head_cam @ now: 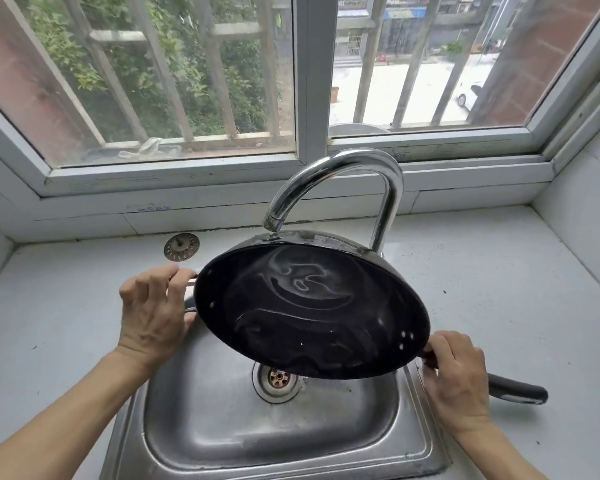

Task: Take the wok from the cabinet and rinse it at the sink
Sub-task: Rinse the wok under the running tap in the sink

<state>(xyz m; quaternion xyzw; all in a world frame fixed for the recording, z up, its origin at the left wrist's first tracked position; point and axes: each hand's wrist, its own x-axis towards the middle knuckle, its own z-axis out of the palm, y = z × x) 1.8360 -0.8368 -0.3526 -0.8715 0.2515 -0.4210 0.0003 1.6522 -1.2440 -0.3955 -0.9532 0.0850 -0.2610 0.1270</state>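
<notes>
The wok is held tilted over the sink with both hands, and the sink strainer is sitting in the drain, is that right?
Not quite. The head view shows the sink strainer lying on the counter behind the sink, not in the drain. The rest holds: the wok is tilted over the sink, left hand on its side handle, right hand on the long handle.

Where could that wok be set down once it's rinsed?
Bare counter lies right of the faucet, and more left of the sink below the strainer. Over the sink is crowded: wok, left hand, right hand.
</notes>
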